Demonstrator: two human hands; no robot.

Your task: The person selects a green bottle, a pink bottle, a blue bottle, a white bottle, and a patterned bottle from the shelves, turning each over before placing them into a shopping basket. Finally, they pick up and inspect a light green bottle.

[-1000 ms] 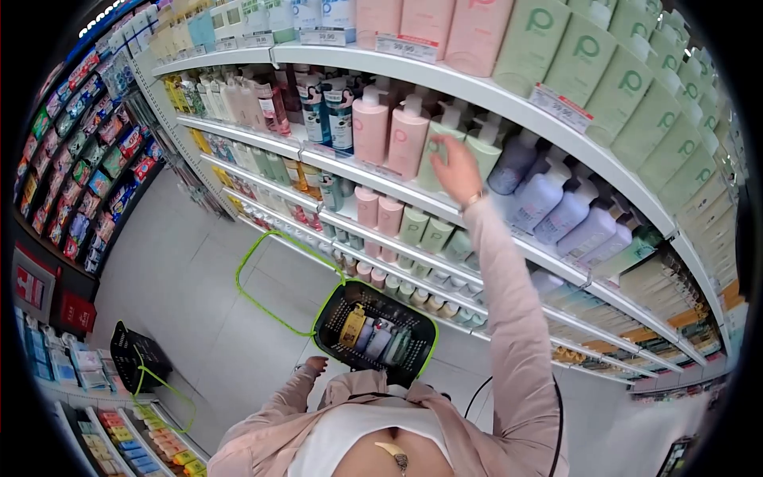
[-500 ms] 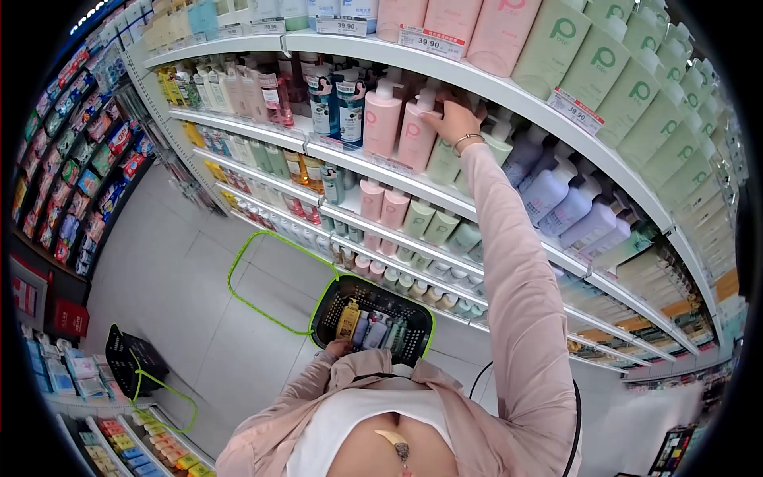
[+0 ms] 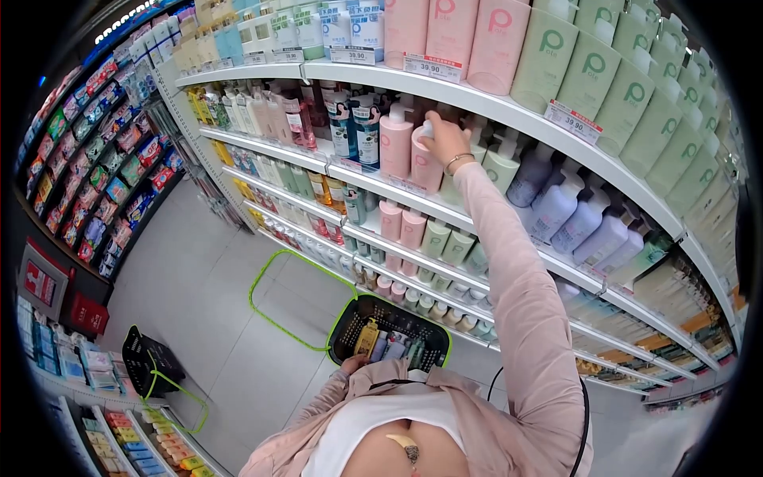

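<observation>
My right hand [image 3: 447, 140] is closed around the pump top of a pink pump bottle [image 3: 425, 170] on the shelf. That bottle leans slightly. Another pink pump bottle [image 3: 395, 143] stands to its left, and a green pump bottle [image 3: 501, 168] to its right. Low in front of my body, my left hand [image 3: 354, 363] is at the near left rim of a black shopping basket [image 3: 433, 338] with a green edge; its fingers look curled on the rim, partly hidden. Inside the basket lie a yellow bottle [image 3: 366, 337] and several bluish and green bottles.
The basket's green handle [image 3: 266, 269] swings out to the left. A shelf edge [image 3: 509, 99] with price tags runs just above my right hand. Purple pump bottles [image 3: 554, 208] stand further right. A second black basket [image 3: 151, 362] is on the floor at left, near packet racks.
My right hand has shifted from behind the bottle tops onto the pink bottle's pump, and the bottle has tipped a little. The whole view has moved slightly; my left hand stays by the basket.
</observation>
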